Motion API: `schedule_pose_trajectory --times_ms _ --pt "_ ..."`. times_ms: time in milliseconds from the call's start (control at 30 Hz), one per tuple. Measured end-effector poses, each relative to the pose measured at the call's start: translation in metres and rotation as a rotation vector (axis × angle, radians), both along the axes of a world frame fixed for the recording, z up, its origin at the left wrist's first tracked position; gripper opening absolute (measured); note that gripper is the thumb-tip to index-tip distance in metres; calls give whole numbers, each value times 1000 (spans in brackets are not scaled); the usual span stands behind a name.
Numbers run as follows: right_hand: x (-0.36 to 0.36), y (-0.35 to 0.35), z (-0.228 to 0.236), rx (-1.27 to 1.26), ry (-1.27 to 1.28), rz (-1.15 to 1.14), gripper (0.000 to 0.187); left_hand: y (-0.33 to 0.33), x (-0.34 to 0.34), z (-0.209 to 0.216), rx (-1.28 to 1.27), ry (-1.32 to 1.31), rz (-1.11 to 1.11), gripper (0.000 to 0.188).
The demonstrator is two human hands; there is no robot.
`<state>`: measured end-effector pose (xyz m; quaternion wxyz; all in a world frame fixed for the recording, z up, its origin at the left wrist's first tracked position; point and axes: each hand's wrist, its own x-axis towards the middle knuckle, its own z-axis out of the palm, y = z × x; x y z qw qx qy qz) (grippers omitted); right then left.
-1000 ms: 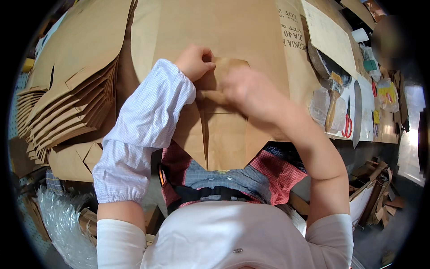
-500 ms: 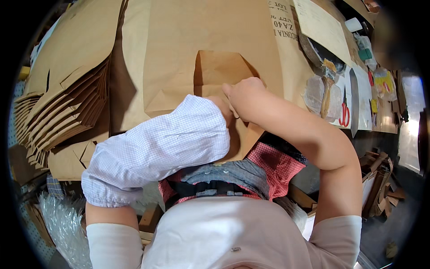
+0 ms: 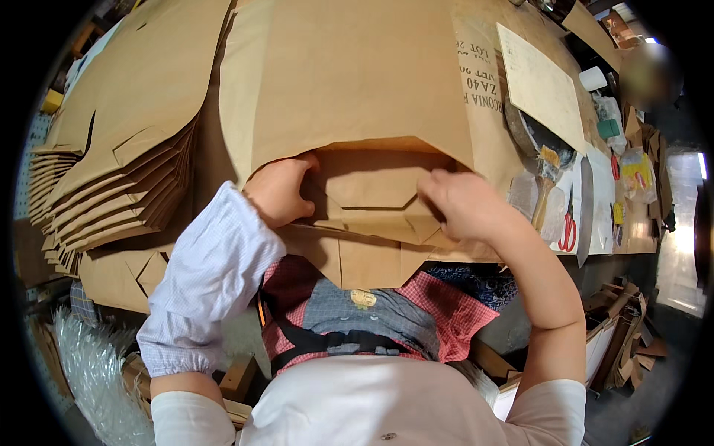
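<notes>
A large brown paper bag (image 3: 357, 82) lies in front of me, its near end spread into a wide mouth with a folded bottom panel (image 3: 372, 186) showing inside. At the left corner of that mouth is my left hand (image 3: 281, 193), its thumb and forefinger apart and the other fingers partly hidden under the upper layer. My right hand (image 3: 465, 204) is at the right corner, fingers bent and closed on the fold there. A pointed paper flap (image 3: 375, 264) hangs over the table's near edge toward my apron. A checked sleeve cover is on my left forearm.
Stacked folded paper bags (image 3: 123, 182) fan out on the left. To the right lie a brush (image 3: 547, 175), red-handled scissors (image 3: 568, 230), a long blade (image 3: 586, 201) and a pale board (image 3: 539, 85). Clear plastic strands (image 3: 93, 379) hang at lower left. Scrap cardboard (image 3: 621, 334) stands at lower right.
My hands, close together at the middle before, have moved apart to opposite corners. The bag's near end has gone from a partly raised fold to a wide mouth with a flap toward me.
</notes>
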<state>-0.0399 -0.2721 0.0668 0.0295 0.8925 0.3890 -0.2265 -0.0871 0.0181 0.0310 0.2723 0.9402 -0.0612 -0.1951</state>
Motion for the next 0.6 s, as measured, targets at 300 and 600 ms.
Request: schedule_pose_trajectory --times_ms 300,600 --pt "16 10 -28 181 23 -288 21 5 12 18 -116 159 -244 55" --pt "-14 -24 -5 646 -304 -66 10 -13 1 -20 -150 -175 21 17"
